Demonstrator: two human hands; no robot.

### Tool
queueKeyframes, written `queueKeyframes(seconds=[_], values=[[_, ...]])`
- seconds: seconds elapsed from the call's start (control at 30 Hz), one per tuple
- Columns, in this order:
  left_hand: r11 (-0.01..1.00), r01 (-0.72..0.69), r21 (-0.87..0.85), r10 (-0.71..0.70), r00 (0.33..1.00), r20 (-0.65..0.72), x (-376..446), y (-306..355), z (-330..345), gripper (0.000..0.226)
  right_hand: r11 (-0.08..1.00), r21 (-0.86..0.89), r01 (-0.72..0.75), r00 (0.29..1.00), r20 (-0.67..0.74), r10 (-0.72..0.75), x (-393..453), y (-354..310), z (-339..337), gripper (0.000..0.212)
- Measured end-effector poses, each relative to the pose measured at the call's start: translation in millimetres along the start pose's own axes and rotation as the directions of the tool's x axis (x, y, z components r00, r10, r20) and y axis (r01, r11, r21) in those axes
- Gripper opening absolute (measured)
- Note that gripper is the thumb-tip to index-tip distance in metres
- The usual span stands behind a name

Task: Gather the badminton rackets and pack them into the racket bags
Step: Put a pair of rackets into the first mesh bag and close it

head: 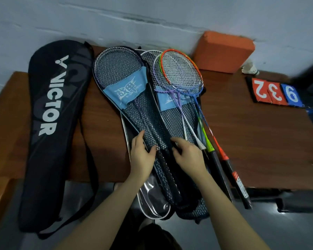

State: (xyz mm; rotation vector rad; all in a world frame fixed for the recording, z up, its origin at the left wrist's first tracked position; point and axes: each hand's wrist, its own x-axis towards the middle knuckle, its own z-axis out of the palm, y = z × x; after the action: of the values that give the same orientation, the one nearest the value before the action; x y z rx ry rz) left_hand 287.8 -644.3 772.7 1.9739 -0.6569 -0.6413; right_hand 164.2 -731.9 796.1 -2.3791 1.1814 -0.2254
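A mesh racket bag (pixel 123 87) with a light blue patch lies in the middle of the brown table (pixel 251 141), with a racket inside it. A second mesh bag (pixel 172 121) lies under it to the right. On that one rest loose rackets: an orange-framed one (pixel 181 69), a green-shafted one (pixel 207 139) and a white and purple one (pixel 159 76). A black Victor bag (pixel 51 123) lies at the left. My left hand (pixel 141 152) presses on the first mesh bag's lower part. My right hand (pixel 188 154) touches the mesh beside it, fingers curled.
An orange foam block (pixel 224 51) stands against the wall at the back right. A shuttlecock (pixel 249 68) and a flip scoreboard (pixel 276 92) showing 2, 3, 9 lie at the right. A clear plastic cover (pixel 152 201) hangs over the table's front edge.
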Motion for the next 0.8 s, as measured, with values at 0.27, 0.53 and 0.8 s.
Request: queueKeyframes(seconds=[0.27, 0.53, 0.8], values=[[0.978, -0.207, -0.043, 0.196, 0.964, -0.178, -4, 13, -34, 0.04, 0.921, 0.386, -0.062, 0.997, 0.063, 0.041, 4, -24, -2, 0.051], [0.939, -0.344, 0.017, 0.338, 0.908, -0.246, -32, 24, -76, 0.035, 0.918, 0.362, 0.163, 0.986, -0.087, -0.14, -8, -66, 2, 0.043], [0.88, -0.451, 0.15, 0.475, 0.836, -0.273, -56, 46, -124, 0.033, 0.847, 0.438, 0.303, 0.939, -0.291, -0.185, -32, -100, 4, 0.035]])
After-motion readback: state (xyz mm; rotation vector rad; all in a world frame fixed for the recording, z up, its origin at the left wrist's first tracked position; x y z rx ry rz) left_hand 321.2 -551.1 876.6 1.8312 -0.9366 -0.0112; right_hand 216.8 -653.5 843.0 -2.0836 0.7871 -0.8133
